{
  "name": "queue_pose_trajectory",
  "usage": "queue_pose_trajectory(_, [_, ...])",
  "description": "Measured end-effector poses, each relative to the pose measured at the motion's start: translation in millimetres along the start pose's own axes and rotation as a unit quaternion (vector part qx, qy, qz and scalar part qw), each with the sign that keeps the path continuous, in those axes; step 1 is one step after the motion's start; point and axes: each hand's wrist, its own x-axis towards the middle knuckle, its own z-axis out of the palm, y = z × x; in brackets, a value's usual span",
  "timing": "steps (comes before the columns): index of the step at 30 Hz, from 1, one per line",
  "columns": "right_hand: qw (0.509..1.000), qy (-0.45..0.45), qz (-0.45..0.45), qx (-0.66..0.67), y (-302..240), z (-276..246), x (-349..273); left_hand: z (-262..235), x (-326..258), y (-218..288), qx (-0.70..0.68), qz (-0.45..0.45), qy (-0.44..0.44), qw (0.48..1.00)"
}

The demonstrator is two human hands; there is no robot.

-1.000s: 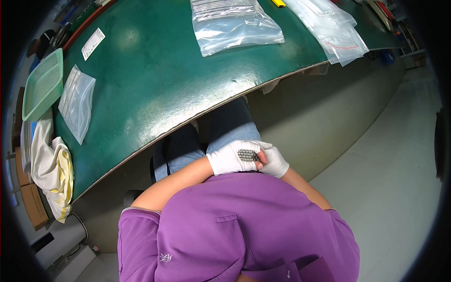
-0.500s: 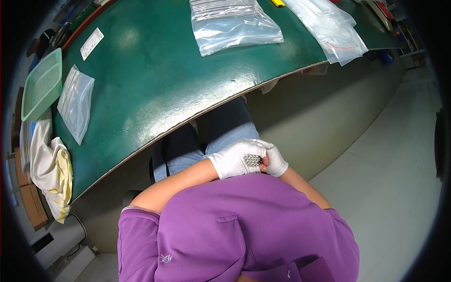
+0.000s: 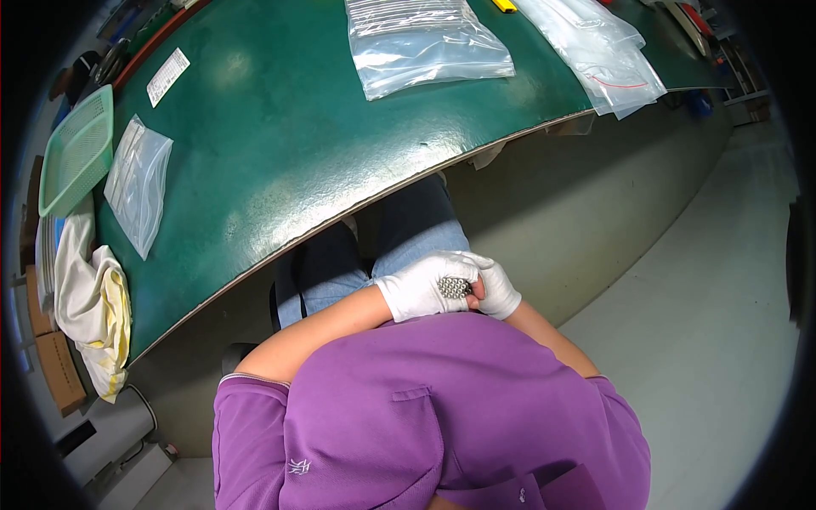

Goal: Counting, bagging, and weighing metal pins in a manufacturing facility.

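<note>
My left hand (image 3: 416,287), in a white glove, is closed around a tight bundle of small silvery metal parts (image 3: 454,288). Their ends show in a packed pattern, with dark gaps between them; their exact kind is too small to make out. Against the bundle's right side presses my right hand (image 3: 500,291), also white-gloved, its bare fingertips curled at the parts. Both hands are together close to my body, above my lap and short of the table edge. The fingers partly hide the bundle's far side.
A green-topped table (image 3: 280,144) spans the area ahead. On it lie a stack of clear plastic bags (image 3: 429,59), more bags (image 3: 599,59) at right, a small bag (image 3: 138,187) and a label (image 3: 167,76). A green basket (image 3: 76,153) and a cloth (image 3: 92,306) are at left.
The bundle has shifted slightly left and turned a little within my hands; the right fingertips have moved slightly. The hands otherwise stay in place.
</note>
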Motion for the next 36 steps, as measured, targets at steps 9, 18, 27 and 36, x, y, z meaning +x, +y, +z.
queue_pose_trajectory(9, [0.999, -0.020, 0.030, 0.026, 8.4, 0.0, -0.5, 0.9, -2.1, 12.9, -0.133, -0.133, 0.005, 0.982])
queue_pose_trajectory(18, [0.988, -0.051, 0.017, 0.142, 10.2, -0.4, -1.2, 5.8, 1.3, 11.4, 0.014, -0.080, 0.030, 0.996])
queue_pose_trajectory(27, [0.950, -0.041, 0.116, 0.286, 9.7, 1.3, -2.2, 6.9, 4.7, 15.7, 0.067, -0.053, 0.039, 0.996])
queue_pose_trajectory(36, [0.930, -0.049, 0.147, 0.333, -0.1, 3.1, -0.1, 9.8, 2.0, 11.7, 0.029, -0.075, 0.043, 0.996])
